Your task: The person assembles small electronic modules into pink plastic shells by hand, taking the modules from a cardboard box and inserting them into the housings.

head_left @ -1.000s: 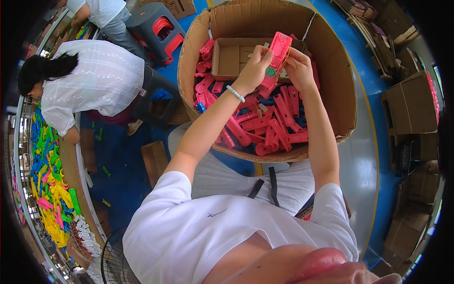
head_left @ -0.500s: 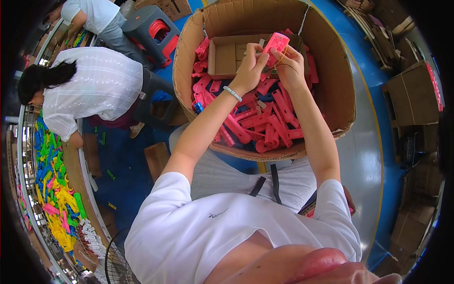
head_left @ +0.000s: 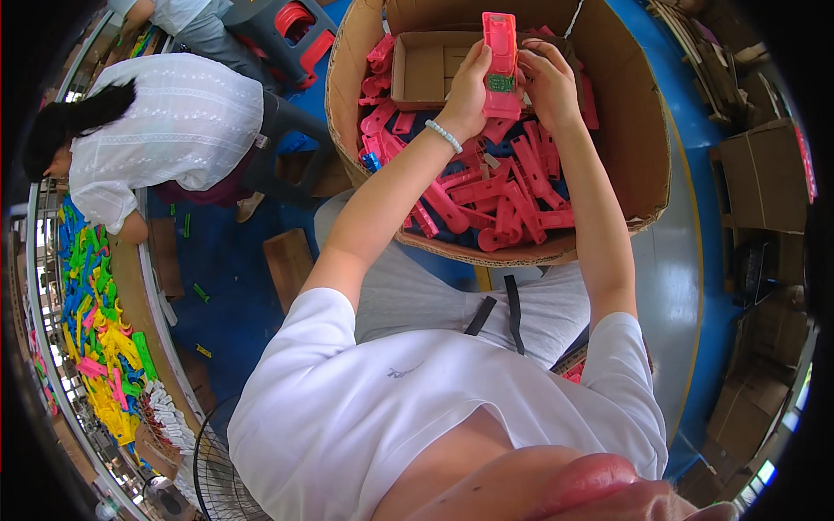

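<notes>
Both my hands hold one long pink plastic part (head_left: 500, 61) with a small green circuit board on its face, upright above a big cardboard box (head_left: 643, 165). My left hand (head_left: 469, 87) grips its left edge; a white bead bracelet sits on that wrist. My right hand (head_left: 547, 82) holds its right edge. Beneath them the box is filled with several loose pink plastic parts (head_left: 495, 195). A smaller open cardboard tray (head_left: 426, 74) lies inside the box at the back left.
A person in a white shirt (head_left: 165, 122) bends over a bench at the left. That bench carries heaps of yellow, green, blue and pink parts (head_left: 95, 339). A red and grey stool (head_left: 287, 22) stands behind. Cardboard boxes (head_left: 764, 174) line the right side. A fan (head_left: 217, 460) stands low left.
The pink part has turned from tilted to upright between my hands and sits a little lower and to the left. The person at the left has stayed bent over the bench.
</notes>
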`<state>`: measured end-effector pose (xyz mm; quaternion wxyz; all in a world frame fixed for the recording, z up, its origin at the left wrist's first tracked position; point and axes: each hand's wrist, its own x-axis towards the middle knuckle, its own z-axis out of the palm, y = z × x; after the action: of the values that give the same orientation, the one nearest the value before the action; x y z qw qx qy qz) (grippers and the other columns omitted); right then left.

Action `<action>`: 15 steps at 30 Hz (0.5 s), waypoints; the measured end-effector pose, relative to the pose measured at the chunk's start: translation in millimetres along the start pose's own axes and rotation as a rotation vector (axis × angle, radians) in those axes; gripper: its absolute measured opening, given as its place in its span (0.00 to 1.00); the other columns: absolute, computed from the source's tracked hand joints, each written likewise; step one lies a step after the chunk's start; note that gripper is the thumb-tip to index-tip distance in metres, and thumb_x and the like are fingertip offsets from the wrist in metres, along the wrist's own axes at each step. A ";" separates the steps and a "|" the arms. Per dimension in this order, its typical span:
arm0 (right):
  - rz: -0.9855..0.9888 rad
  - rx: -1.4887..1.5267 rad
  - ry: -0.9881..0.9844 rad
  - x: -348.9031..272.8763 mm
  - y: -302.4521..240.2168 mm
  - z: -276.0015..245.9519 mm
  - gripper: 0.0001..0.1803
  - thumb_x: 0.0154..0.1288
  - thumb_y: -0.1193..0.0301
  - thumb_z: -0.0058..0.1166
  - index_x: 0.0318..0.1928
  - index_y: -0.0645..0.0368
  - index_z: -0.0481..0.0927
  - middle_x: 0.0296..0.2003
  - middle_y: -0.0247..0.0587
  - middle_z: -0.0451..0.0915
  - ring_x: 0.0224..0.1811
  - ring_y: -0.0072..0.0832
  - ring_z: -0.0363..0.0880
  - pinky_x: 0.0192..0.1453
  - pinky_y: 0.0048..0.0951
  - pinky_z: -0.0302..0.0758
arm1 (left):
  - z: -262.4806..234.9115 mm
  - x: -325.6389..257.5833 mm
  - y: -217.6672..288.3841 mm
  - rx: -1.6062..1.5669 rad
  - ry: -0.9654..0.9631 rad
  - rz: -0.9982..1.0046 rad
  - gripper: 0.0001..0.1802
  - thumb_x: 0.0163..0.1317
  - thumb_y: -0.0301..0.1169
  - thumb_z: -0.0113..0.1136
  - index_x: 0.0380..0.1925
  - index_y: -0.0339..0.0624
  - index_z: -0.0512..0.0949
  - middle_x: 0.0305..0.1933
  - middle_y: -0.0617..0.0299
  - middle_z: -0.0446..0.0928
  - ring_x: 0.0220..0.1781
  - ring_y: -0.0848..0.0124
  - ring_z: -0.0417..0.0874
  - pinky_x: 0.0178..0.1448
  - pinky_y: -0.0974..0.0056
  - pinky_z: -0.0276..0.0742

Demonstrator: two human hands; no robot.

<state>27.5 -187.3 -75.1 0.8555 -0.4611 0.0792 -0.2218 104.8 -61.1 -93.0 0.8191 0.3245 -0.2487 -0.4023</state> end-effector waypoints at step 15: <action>-0.216 -0.386 0.049 -12.8 15.7 14.6 0.08 0.56 0.83 0.63 0.39 0.69 0.84 0.54 0.44 0.79 0.49 0.24 0.79 0.51 0.24 0.75 | 3.3 9.5 1.3 -0.033 0.259 0.171 0.16 0.77 0.41 0.37 0.50 0.45 0.71 0.44 0.60 0.78 0.43 0.68 0.82 0.48 0.58 0.81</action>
<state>25.9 -163.0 -80.7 0.7205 -0.6165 0.0909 -0.3041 108.4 -69.4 -88.4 0.8809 0.3377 -0.1608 -0.2899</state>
